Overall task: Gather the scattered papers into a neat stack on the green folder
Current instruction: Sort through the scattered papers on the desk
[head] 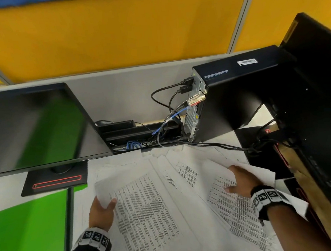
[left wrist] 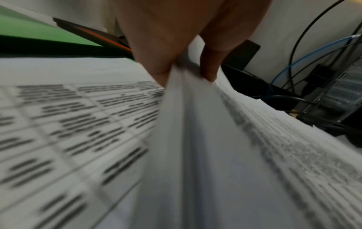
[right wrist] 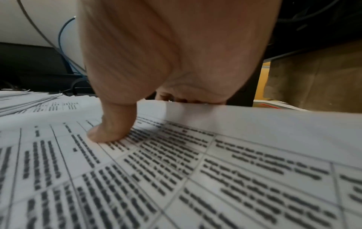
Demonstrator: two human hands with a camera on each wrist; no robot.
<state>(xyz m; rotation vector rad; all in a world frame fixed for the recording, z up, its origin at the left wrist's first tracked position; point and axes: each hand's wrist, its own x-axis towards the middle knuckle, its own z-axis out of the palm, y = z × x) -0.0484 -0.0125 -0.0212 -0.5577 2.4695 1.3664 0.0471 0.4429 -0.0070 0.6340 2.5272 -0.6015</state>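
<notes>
Several printed white papers (head: 166, 194) lie fanned across the desk between my hands. The green folder (head: 30, 225) lies flat at the lower left, partly under the monitor base, with no paper on it. My left hand (head: 105, 204) grips the left edge of the spread, thumb on top. In the left wrist view, that left hand (left wrist: 184, 72) pinches a lifted sheaf of papers (left wrist: 186, 139), with the green folder (left wrist: 39, 32) behind. My right hand (head: 235, 179) holds the right edge. In the right wrist view its thumb (right wrist: 105, 134) presses on a printed sheet (right wrist: 195, 170) and its fingers curl under the raised edge.
A dark monitor (head: 32, 126) on a black base (head: 54, 183) stands at the left rear. A black computer tower (head: 228, 100) with trailing cables (head: 164, 125) stands behind the papers. The back of a second black monitor (head: 318, 113) and brown cardboard (head: 305, 203) crowd the right side.
</notes>
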